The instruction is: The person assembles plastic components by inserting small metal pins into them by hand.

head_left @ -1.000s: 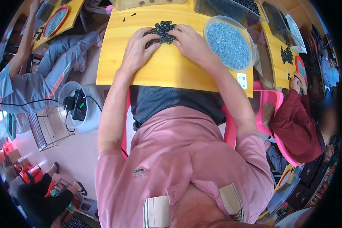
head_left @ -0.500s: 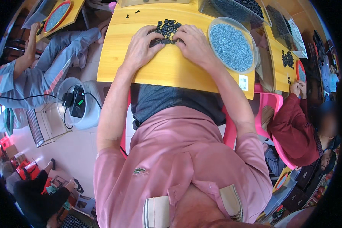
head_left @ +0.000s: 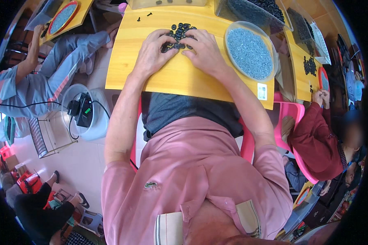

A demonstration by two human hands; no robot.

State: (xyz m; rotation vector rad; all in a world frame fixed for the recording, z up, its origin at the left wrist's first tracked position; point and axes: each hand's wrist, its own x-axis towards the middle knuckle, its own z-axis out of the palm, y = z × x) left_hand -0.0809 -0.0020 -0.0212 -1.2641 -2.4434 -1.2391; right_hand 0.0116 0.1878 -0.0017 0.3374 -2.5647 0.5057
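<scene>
A loose pile of small black round parts [head_left: 180,30] lies on the yellow tabletop between my hands. My left hand [head_left: 153,51] curves round the pile's left side, its thumb and fingers apart with black parts in the gap. From the other side my right hand [head_left: 205,50] reaches in, fingers bent and parted from the thumb, fingertips touching the parts. Neither hand lifts anything that I can see. Some parts are hidden beneath the fingers.
Right of my right hand stands a round clear tub of silvery screws [head_left: 249,51]. Clear bins [head_left: 249,16] line the table's far edge. Two small black pieces [head_left: 139,19] lie at the far left. Other people sit at tables [head_left: 301,77] on both sides.
My right hand has moved left, closer to my left hand. The gap between them has narrowed, and the near parts are drawn closer together.
</scene>
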